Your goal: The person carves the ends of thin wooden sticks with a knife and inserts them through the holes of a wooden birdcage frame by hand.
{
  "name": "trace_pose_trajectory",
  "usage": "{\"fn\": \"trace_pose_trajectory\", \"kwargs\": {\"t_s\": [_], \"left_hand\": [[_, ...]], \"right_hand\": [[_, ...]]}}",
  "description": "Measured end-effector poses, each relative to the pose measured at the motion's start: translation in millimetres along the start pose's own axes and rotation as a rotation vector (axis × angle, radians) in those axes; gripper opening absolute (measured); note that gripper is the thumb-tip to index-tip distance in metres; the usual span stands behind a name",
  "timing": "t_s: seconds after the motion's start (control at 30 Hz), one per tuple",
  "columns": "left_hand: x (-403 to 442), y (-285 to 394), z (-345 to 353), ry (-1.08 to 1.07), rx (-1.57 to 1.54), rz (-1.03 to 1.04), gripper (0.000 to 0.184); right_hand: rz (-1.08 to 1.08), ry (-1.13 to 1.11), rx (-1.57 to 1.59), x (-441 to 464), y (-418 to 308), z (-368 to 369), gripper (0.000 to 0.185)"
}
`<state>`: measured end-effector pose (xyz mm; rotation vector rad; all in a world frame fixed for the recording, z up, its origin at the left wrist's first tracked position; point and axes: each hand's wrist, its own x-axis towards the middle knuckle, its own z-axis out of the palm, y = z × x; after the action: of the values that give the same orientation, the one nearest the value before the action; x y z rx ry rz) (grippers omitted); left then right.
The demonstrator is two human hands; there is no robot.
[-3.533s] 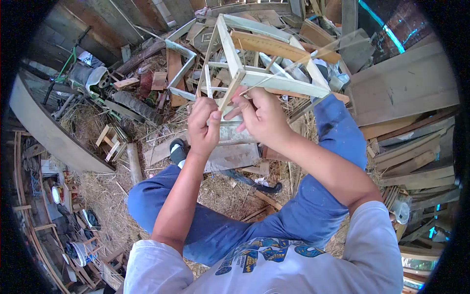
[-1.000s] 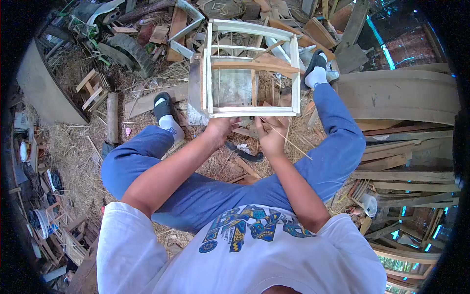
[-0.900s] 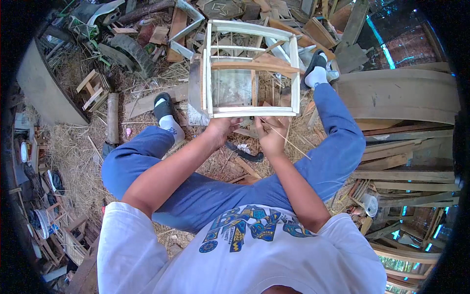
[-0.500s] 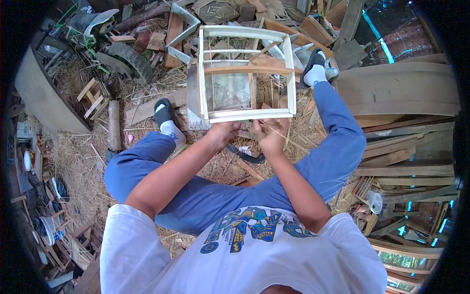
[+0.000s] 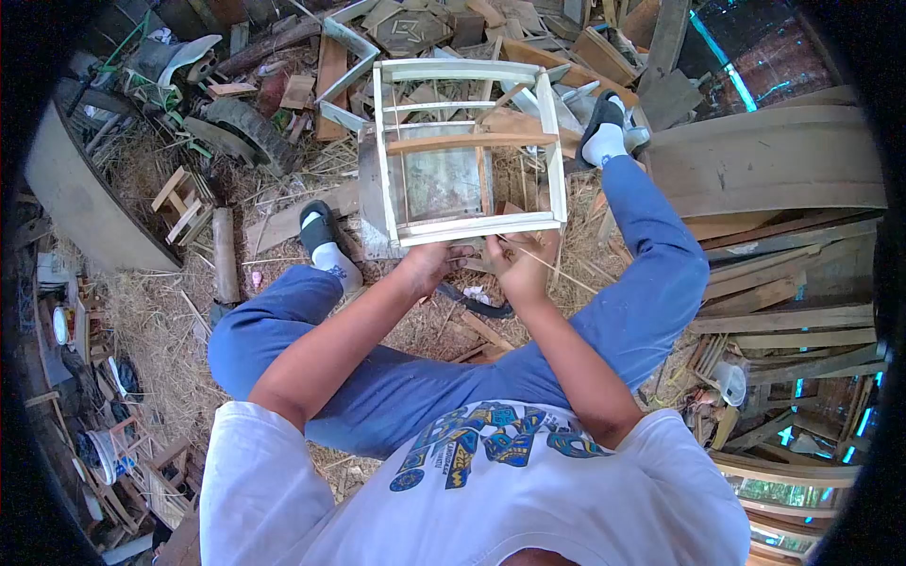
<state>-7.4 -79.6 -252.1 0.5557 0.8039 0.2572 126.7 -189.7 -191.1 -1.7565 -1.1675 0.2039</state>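
Note:
A pale wooden frame (image 5: 479, 227) with curved crosspieces stands in front of me, between my feet. My left hand (image 5: 433, 268) is at the left part of its near rail, fingers curled against the underside and partly hidden by the wood. Close beside it, my right hand (image 5: 521, 270) is closed just under the same rail, with a thin wooden strip (image 5: 570, 276) sticking out to the right from its fingers. A brown curved crosspiece (image 5: 472, 142) spans the frame's middle. Behind the bars shows a grey, stained board (image 5: 442, 179).
Straw and wood scraps cover the ground. A dark curved piece (image 5: 477, 304) lies below my hands. Stacked planks (image 5: 793, 325) and a wide curved panel (image 5: 764, 168) are at right. A tyre (image 5: 247, 130) and scrap wood lie at far left, near a short log (image 5: 225, 255).
The frame appears slightly lower and further left, tilted a little more. My left hand's fingers are spread slightly more under the rail; my right hand keeps the strip.

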Motion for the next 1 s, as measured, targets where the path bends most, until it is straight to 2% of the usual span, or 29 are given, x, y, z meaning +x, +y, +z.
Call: {"fn": "trace_pose_trajectory", "kwargs": {"t_s": [0.07,0.2,0.27,0.33,0.6,0.7,0.8,0.93,0.97,1.0], "left_hand": [[3,-2,-2,-0.013,0.029,0.003,0.038],[8,-7,-6,-0.029,0.065,0.013,0.044],[13,-11,-12,-0.058,0.056,0.016,0.044],[12,-10,-11,-0.088,0.046,0.019,0.045],[14,-9,-4,0.026,0.116,-0.02,0.04],[-4,-1,14,0.125,0.076,0.026,0.034],[0,-8,7,0.076,0.038,0.027,0.037],[7,-15,1,0.015,0.078,0.041,0.045],[10,-17,1,0.06,0.102,0.044,0.048],[2,-10,7,0.07,0.085,0.042,0.049]], "right_hand": [[-0.103,-0.017,-0.254,2,-4,-5,0.021],[-0.164,0.007,-0.307,4,-7,-5,0.022],[-0.159,-0.004,-0.465,4,-8,-4,0.024],[-0.163,-0.002,-0.447,3,-7,-2,0.024],[-0.19,0.042,-0.496,4,-22,-1,0.023],[-0.144,0.048,-0.486,5,-23,2,0.023],[-0.089,0.094,-0.409,5,-30,3,0.024],[0.214,-0.021,-0.332,-3,-15,12,0.028],[0.323,-0.084,-0.338,-6,-10,15,0.029],[0.342,-0.058,-0.27,-11,-5,18,0.03]]}}
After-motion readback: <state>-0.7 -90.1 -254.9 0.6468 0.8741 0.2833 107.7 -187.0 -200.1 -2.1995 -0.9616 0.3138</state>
